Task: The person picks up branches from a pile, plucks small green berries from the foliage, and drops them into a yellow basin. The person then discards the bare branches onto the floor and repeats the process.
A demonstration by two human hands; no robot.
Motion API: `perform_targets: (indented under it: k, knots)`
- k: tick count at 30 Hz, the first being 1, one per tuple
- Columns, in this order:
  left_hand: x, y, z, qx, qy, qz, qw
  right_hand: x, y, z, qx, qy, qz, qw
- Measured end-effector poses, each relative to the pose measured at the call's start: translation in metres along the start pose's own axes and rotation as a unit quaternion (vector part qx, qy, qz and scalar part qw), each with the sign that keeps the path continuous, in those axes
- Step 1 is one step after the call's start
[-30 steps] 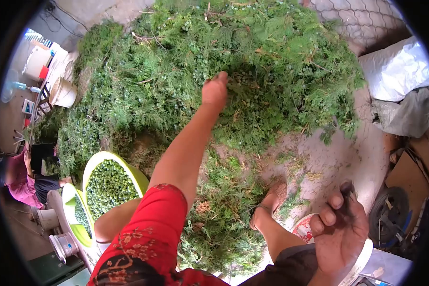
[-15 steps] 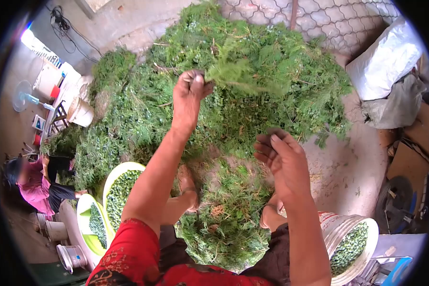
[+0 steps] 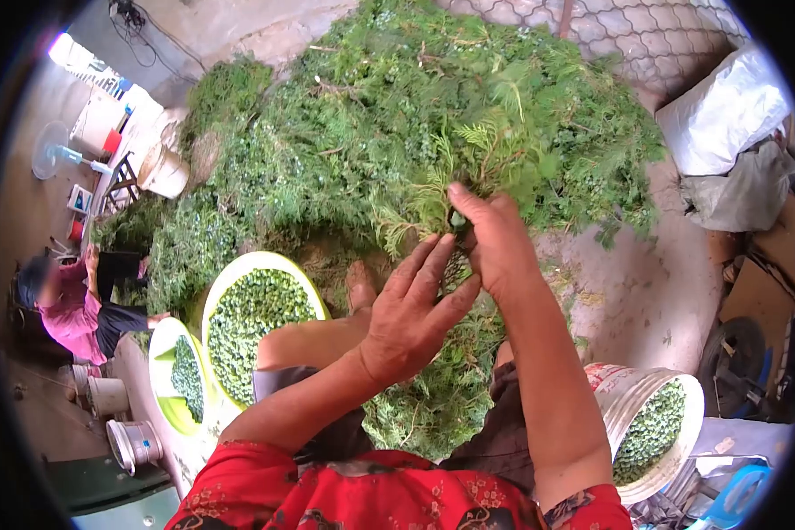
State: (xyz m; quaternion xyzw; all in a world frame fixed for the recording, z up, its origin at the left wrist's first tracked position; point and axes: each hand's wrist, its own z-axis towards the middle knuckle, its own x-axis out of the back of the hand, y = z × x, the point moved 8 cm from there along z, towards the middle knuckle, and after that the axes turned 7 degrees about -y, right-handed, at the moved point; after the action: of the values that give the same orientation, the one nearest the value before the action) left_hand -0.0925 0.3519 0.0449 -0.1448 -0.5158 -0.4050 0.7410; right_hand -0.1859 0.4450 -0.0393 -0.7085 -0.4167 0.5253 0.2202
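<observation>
My right hand is closed around a leafy evergreen sprig, thumb on top, its fronds fanning up and away from me. Just below and to the left, my left hand has its fingers stretched out, with the fingertips at the base of the sprig beside my right hand. A small green cone or berry shows between the two hands. Behind them spreads a large heap of cut evergreen branches. More sprigs lie between my legs.
A yellow-rimmed tub of small green cones stands at my left, beside a second lime tub. At right, a white bucket holds more. A person in a pink top sits far left. White sacks lie at right.
My left hand has come down from the heap to meet my right hand. The sprig, formerly in my left hand, is now in my right, which has risen slightly.
</observation>
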Motion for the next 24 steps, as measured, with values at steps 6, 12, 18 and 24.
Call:
perform_targets:
  k: [6, 12, 18, 24]
  knots:
    - [0.006, -0.022, -0.005, 0.054, 0.048, -0.197, 0.978, 0.001, -0.016, 0.0, 0.15, 0.049, -0.043, 0.987]
    - [-0.005, -0.069, 0.004, 0.199, 0.016, -0.152, 0.968, -0.014, -0.006, -0.002, 0.149, 0.028, -0.215, 0.965]
    - [-0.014, -0.084, 0.005, 0.247, 0.022, -0.118, 0.962, -0.023, -0.004, 0.002, 0.223, 0.001, -0.359, 0.906]
    - [0.005, -0.086, 0.003, 0.225, 0.095, -0.166, 0.955, -0.016, -0.013, 0.004, 0.207, 0.068, -0.296, 0.93]
